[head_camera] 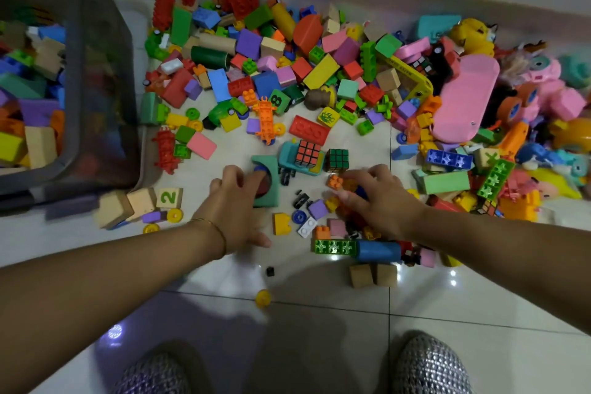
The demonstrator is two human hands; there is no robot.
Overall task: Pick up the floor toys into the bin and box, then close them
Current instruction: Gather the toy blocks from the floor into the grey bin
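A big pile of coloured blocks and bricks point(287, 57) covers the tiled floor in front of me. A grey bin point(96, 80), partly filled with blocks, stands at the left. My left hand point(236, 205) reaches over a teal arch block point(270, 192), with fingers spread and touching it. My right hand point(380, 198) sits on a cluster of small bricks, its fingertips curled round an orange brick point(334, 182) and other small pieces. Two cube puzzles point(337, 159) lie just beyond my hands.
Pink and yellow plastic toys point(467, 99) and soft toys are heaped at the right. Wooden blocks, one with a number 2 point(169, 198), lie by the bin. A green star brick and blue cylinder point(377, 250) lie near my right wrist. My knees show at the bottom.
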